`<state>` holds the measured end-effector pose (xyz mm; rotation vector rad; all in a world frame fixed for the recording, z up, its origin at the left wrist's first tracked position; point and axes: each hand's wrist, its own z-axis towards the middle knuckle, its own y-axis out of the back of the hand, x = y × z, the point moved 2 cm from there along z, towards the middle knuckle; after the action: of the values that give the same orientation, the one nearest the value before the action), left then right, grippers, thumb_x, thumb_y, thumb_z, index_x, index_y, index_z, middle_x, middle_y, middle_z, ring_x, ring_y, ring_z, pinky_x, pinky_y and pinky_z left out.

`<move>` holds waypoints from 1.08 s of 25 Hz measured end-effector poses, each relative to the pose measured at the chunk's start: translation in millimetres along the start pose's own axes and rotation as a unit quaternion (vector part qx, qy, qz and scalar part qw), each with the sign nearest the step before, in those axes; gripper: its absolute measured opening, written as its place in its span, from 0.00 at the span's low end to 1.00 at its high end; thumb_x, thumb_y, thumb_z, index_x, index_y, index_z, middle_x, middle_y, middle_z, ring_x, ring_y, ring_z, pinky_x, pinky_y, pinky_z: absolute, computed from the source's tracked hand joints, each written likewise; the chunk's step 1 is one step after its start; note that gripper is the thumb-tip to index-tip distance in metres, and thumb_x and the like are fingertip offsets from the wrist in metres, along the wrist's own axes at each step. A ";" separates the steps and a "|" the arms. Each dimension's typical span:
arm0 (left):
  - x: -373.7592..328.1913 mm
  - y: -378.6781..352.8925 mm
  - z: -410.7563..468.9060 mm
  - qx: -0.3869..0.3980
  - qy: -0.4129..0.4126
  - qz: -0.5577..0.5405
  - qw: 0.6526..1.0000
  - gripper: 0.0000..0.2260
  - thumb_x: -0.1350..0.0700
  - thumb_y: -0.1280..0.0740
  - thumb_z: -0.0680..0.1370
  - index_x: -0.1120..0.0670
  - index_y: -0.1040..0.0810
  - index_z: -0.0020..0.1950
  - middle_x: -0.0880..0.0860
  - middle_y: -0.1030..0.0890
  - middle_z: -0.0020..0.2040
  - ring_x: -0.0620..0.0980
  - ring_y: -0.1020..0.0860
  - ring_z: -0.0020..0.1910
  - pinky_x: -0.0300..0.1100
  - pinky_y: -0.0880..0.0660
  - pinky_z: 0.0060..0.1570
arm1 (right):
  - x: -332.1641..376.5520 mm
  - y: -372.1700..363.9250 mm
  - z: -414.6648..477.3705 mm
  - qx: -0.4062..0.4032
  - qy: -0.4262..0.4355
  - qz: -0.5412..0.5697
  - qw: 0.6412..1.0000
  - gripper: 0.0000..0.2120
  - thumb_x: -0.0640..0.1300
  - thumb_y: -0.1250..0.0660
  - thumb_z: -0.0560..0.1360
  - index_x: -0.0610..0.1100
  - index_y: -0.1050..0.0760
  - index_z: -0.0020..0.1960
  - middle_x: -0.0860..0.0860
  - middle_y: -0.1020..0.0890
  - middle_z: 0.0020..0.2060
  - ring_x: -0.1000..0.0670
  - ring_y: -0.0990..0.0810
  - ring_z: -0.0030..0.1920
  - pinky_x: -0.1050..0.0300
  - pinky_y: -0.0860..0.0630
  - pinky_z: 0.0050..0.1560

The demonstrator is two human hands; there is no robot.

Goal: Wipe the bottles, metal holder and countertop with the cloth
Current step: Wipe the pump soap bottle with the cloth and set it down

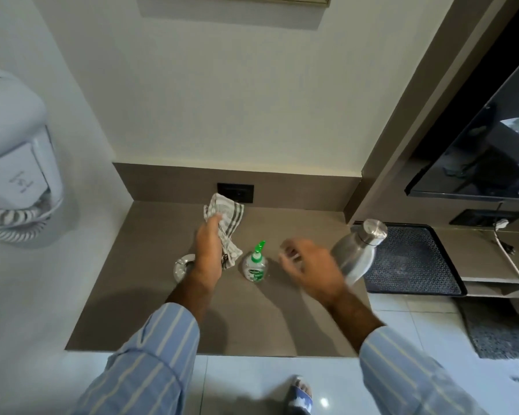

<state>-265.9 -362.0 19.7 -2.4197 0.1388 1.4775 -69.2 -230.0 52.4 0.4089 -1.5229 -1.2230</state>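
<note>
Two striped sleeves (150, 363) reached over the brown countertop (252, 319). The left hand (209, 250) was closed around one striped cloth (226, 223), bunched above the surface. The right hand (315, 266), blurred, hung with fingers loosely spread, touching nothing I could make out. Two bottles stood upright: a green-pump bottle (256, 265) between the hands, its nozzle pointing up-right, and a steel bottle (358, 250) at the right edge. One metal holder (182, 266) sat beside the left wrist.

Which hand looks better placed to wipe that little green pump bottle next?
The left hand: it already grips the striped cloth, right beside the pump bottle. The right hand holds no cloth and hovers, blurred, between it and the steel bottle.
</note>
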 end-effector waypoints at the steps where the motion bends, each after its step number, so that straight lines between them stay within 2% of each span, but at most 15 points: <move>1: 6.3 4.7 2.1 0.003 -0.003 0.038 0.999 0.13 0.44 0.31 0.71 0.50 0.16 0.49 0.52 0.14 0.50 0.58 0.17 0.55 0.50 0.19 0.51 | -1.6 -23.0 7.5 0.066 -0.067 0.047 0.995 0.19 0.50 0.30 0.80 0.41 0.21 0.66 0.44 0.16 0.59 0.45 0.17 0.59 0.48 0.21 0.62; 3: 18.3 11.4 7.6 0.020 -0.013 0.116 0.993 0.15 0.44 0.33 0.75 0.51 0.18 0.55 0.50 0.15 0.50 0.54 0.18 0.56 0.42 0.24 0.46 | -12.6 -63.7 23.5 0.154 -0.169 0.092 0.969 0.28 0.47 0.25 0.76 0.38 0.26 0.73 0.41 0.19 0.68 0.41 0.21 0.69 0.54 0.27 0.69; 5: 28.1 14.7 12.1 0.037 -0.033 0.187 0.981 0.16 0.44 0.35 0.75 0.53 0.19 0.55 0.53 0.15 0.51 0.55 0.18 0.54 0.43 0.25 0.48 | -22.2 -96.5 34.4 0.180 -0.201 0.113 0.956 0.36 0.49 0.20 0.72 0.40 0.27 0.75 0.43 0.21 0.70 0.42 0.23 0.71 0.57 0.29 0.67; 8: 34.6 9.6 13.1 0.087 -0.079 0.295 0.948 0.12 0.42 0.37 0.75 0.46 0.19 0.49 0.46 0.15 0.46 0.48 0.17 0.49 0.38 0.25 0.45 | -32.9 -131.7 45.4 0.162 -0.198 0.170 0.952 0.29 0.49 0.18 0.69 0.45 0.21 0.67 0.51 0.17 0.58 0.45 0.18 0.62 0.64 0.30 0.52; 10: 35.9 0.8 10.5 0.160 -0.120 0.325 0.924 0.11 0.43 0.37 0.79 0.45 0.19 0.56 0.47 0.14 0.51 0.44 0.17 0.53 0.39 0.24 0.52 | -32.3 -139.7 52.0 0.171 -0.159 0.188 0.954 0.24 0.49 0.20 0.71 0.47 0.20 0.65 0.50 0.15 0.56 0.46 0.16 0.58 0.62 0.29 0.49; 11: 34.3 -3.5 9.5 0.193 -0.165 0.361 0.897 0.12 0.45 0.37 0.80 0.46 0.20 0.60 0.50 0.15 0.55 0.45 0.18 0.55 0.40 0.24 0.56 | -30.0 -140.0 55.1 0.186 -0.133 0.184 0.956 0.25 0.50 0.21 0.71 0.47 0.21 0.66 0.49 0.14 0.58 0.46 0.16 0.58 0.60 0.27 0.51; 13: 27.5 -11.2 7.9 0.243 -0.287 0.445 0.812 0.17 0.47 0.37 0.81 0.52 0.23 0.67 0.53 0.18 0.62 0.48 0.21 0.60 0.38 0.27 0.60 | -24.5 -134.0 60.1 0.209 -0.091 0.170 0.959 0.26 0.53 0.23 0.72 0.49 0.22 0.68 0.48 0.14 0.62 0.47 0.17 0.61 0.57 0.25 0.55; 15: 19.6 -13.4 9.3 0.264 -0.369 0.501 0.736 0.19 0.53 0.33 0.80 0.58 0.24 0.70 0.56 0.22 0.68 0.53 0.23 0.66 0.43 0.28 0.67 | -20.9 -124.0 63.0 0.206 -0.078 0.188 0.957 0.26 0.54 0.23 0.72 0.49 0.21 0.68 0.49 0.15 0.64 0.48 0.17 0.63 0.57 0.24 0.59; 17: 9.6 -11.1 9.6 0.261 -0.390 0.531 0.705 0.22 0.62 0.31 0.77 0.60 0.25 0.72 0.58 0.24 0.72 0.57 0.25 0.70 0.47 0.30 0.70 | -15.5 -111.5 65.4 0.214 -0.056 0.211 0.952 0.25 0.52 0.21 0.72 0.48 0.20 0.68 0.50 0.16 0.65 0.51 0.19 0.65 0.57 0.25 0.65; 20: -7.4 -12.8 -0.9 0.195 -0.432 0.539 0.696 0.27 0.69 0.30 0.70 0.60 0.22 0.70 0.57 0.20 0.69 0.57 0.19 0.65 0.48 0.26 0.65 | -0.4 -96.5 61.5 0.225 -0.082 0.289 0.927 0.20 0.49 0.20 0.71 0.46 0.17 0.61 0.48 0.13 0.59 0.48 0.16 0.61 0.50 0.21 0.66; 22: -17.0 -16.0 -12.2 0.152 -0.497 0.520 0.678 0.27 0.70 0.26 0.67 0.61 0.19 0.66 0.57 0.16 0.63 0.56 0.15 0.58 0.47 0.21 0.60 | 13.3 -89.0 56.0 0.205 -0.119 0.347 0.907 0.16 0.46 0.20 0.71 0.44 0.16 0.57 0.46 0.11 0.55 0.45 0.13 0.58 0.46 0.17 0.62; 23: -21.0 -16.6 -18.1 0.133 -0.520 0.507 0.675 0.27 0.70 0.24 0.66 0.61 0.18 0.65 0.58 0.15 0.61 0.56 0.14 0.56 0.47 0.20 0.58 | 17.9 -86.9 53.4 0.197 -0.137 0.376 0.895 0.14 0.44 0.21 0.72 0.44 0.16 0.56 0.48 0.11 0.53 0.46 0.12 0.55 0.47 0.15 0.57; 25: -25.9 -14.1 -25.7 0.104 -0.514 0.498 0.691 0.23 0.66 0.23 0.69 0.60 0.17 0.64 0.57 0.13 0.57 0.56 0.13 0.52 0.45 0.18 0.53 | 22.4 -80.6 47.7 0.181 -0.177 0.447 0.858 0.08 0.43 0.23 0.75 0.48 0.16 0.53 0.52 0.10 0.45 0.51 0.10 0.47 0.56 0.14 0.42; 26: -25.9 -10.1 -26.9 0.089 -0.489 0.498 0.710 0.19 0.62 0.23 0.71 0.58 0.16 0.62 0.56 0.12 0.54 0.56 0.13 0.48 0.42 0.19 0.48 | 21.1 -74.3 46.2 0.158 -0.204 0.477 0.840 0.06 0.43 0.23 0.76 0.48 0.16 0.52 0.52 0.10 0.44 0.51 0.10 0.44 0.57 0.14 0.39; 27: -23.8 -4.5 -28.9 0.074 -0.448 0.496 0.740 0.15 0.56 0.24 0.73 0.56 0.15 0.59 0.54 0.12 0.49 0.55 0.14 0.44 0.39 0.21 0.43 | 18.2 -65.8 45.3 0.132 -0.221 0.486 0.835 0.05 0.43 0.23 0.76 0.48 0.15 0.51 0.49 0.09 0.46 0.48 0.10 0.46 0.54 0.13 0.41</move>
<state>-251.2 -368.3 53.9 -1.1693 1.3846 2.7107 -137.4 -249.7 11.5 -0.5006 -1.9193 -0.2864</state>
